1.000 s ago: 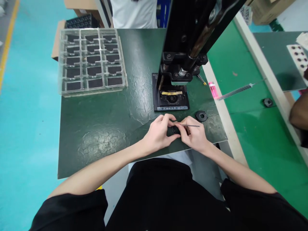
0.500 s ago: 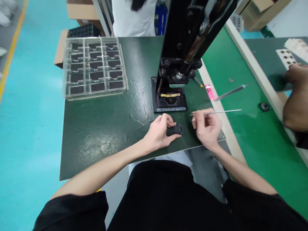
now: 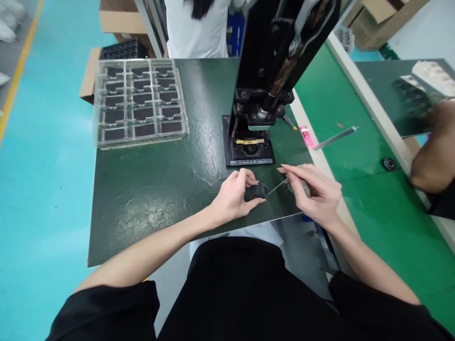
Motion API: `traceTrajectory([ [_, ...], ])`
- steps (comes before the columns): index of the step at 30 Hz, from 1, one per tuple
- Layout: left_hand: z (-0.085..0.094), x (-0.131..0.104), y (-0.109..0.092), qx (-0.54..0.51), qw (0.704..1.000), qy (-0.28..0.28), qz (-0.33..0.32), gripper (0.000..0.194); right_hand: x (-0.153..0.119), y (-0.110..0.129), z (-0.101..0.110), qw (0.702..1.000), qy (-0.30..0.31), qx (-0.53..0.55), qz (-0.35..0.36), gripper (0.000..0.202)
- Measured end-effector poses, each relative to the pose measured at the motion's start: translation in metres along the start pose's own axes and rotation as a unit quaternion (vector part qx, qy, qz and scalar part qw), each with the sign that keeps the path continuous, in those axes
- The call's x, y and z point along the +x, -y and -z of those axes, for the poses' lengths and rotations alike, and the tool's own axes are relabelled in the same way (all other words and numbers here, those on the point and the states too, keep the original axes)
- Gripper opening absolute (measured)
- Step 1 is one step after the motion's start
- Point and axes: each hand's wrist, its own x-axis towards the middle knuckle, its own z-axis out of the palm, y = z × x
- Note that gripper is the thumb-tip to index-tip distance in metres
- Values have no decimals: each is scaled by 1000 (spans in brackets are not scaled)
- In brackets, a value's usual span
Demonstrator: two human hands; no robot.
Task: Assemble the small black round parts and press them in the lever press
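Note:
Near the front edge of the dark green table [image 3: 159,175], my left hand [image 3: 234,192] grips a small round black part [image 3: 259,190] between thumb and fingers. Its flat face is turned up; I cannot make out the fine details. My right hand [image 3: 314,192] pinches a thin metal rod [image 3: 278,185], whose tip reaches the right rim of the round part. Just beyond both hands stands a black hand press [image 3: 254,109], with a yellow strip [image 3: 250,141] across its base. Nothing sits in my hands besides the part and the rod.
At the left lies a clear plastic tray [image 3: 151,137] with dark rectangular pieces. A pink item [image 3: 306,136], a snap-off blade [image 3: 336,138] and a black round part [image 3: 388,164] lie to the right. Another person's arm [image 3: 433,151] is at far right; a person in white [image 3: 197,33] is behind.
The rod in my right hand has swung from pointing across to the right to angling down-left, its tip now at the round part. My left hand keeps its hold on the part.

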Motion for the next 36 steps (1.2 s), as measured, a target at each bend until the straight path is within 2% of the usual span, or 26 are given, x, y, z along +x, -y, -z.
traceTrajectory([
  [5,-1,0,2,-5,1000,-5,-15,57,0,4,-9,999,-52,9,-3,43],
  [14,0,-1,1,0,1000,2,-16,57,3,1,-20,998,-38,-16,49,39],
  [16,0,0,1,-1,1000,5,-12,57,1,0,-22,999,-35,-9,39,41],
  [20,0,0,1,3,1000,10,-8,56,-3,1,-26,999,-17,42,-11,58],
  [21,1,0,1,4,1000,10,-8,56,-3,0,-27,999,-7,48,-16,54],
  [24,1,0,1,11,1000,6,-10,56,-3,-2,-28,998,30,46,-8,20],
  [26,0,0,1,16,1000,3,-13,56,-2,-4,-29,998,47,43,-9,10],
  [36,0,0,0,33,999,8,-5,55,-7,-10,-40,996,73,41,-1,12],
])
